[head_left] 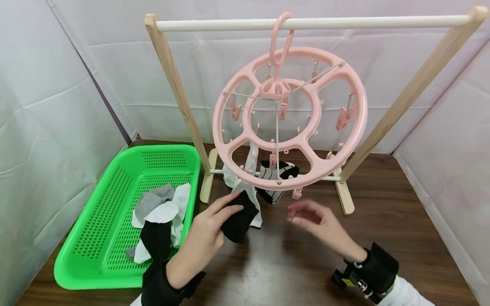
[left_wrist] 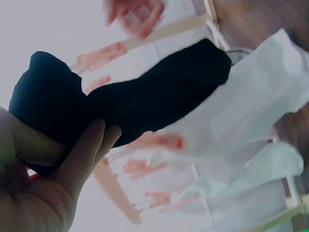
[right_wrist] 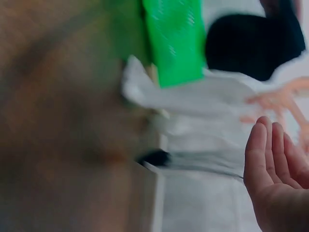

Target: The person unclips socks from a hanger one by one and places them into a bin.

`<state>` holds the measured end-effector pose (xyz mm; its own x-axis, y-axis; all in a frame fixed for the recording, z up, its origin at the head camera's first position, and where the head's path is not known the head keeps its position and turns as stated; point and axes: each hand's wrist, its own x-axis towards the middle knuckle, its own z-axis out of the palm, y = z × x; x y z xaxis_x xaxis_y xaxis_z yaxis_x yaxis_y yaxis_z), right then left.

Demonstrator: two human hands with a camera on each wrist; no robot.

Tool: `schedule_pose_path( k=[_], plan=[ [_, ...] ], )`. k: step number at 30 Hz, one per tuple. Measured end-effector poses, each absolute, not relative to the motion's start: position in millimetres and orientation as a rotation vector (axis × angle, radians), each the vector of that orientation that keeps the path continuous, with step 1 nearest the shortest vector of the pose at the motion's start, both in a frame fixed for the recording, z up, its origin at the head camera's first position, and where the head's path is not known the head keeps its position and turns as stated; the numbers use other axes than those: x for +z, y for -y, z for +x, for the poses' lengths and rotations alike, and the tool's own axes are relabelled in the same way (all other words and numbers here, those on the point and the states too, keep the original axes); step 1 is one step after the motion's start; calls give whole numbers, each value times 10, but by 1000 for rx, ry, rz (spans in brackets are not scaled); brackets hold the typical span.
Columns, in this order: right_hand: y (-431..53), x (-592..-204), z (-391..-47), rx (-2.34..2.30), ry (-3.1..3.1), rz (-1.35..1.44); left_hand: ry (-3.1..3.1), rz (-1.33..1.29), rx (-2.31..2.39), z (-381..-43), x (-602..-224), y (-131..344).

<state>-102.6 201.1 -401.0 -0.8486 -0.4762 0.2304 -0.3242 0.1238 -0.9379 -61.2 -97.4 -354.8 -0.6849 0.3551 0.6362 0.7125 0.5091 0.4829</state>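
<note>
My left hand [head_left: 204, 233] pinches a black sock [head_left: 239, 219] between thumb and fingers, below the front left of a round pink clip hanger [head_left: 361, 110]. In the left wrist view, the sock's loose part stretches away from the fingertips. To the right, my right hand [head_left: 323, 223] has its fingers loosely bent and holds nothing. A pink clip [head_left: 297, 193] is just above its fingertips. White socks [head_left: 252, 195] and a striped black-and-grey sock [head_left: 277, 174] hang under the ring; its rim partly hides where they are clipped.
At left stands a green basket [head_left: 82, 212] with grey, white and black socks [head_left: 155, 202] in it. A wooden rack with a white bar [head_left: 214, 25] carries the hanger. Its right leg [head_left: 405, 93] and foot [head_left: 344, 197] stand on the dark wooden table [head_left: 398, 216].
</note>
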Motion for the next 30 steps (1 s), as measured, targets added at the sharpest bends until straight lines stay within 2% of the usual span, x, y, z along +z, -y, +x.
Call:
schedule_pose_path(
  k=[7,20,25,30],
  plan=[
    [-1875,-4257,-900,-1815,-2030,-711,2327,-640,-958,-593,-3401,1231],
    [-1865,-4306,-913,-1720,-1970,-744,2416,-178,-760,-526,-3143,1863],
    [-1844,-4323,-908,-1695,-1959,-766,2583,-109,-764,-557,-3161,2017],
    [-1810,-4298,-920,-1651,-1982,-825,2675,-156,-801,-603,-3252,2046]
  ],
)
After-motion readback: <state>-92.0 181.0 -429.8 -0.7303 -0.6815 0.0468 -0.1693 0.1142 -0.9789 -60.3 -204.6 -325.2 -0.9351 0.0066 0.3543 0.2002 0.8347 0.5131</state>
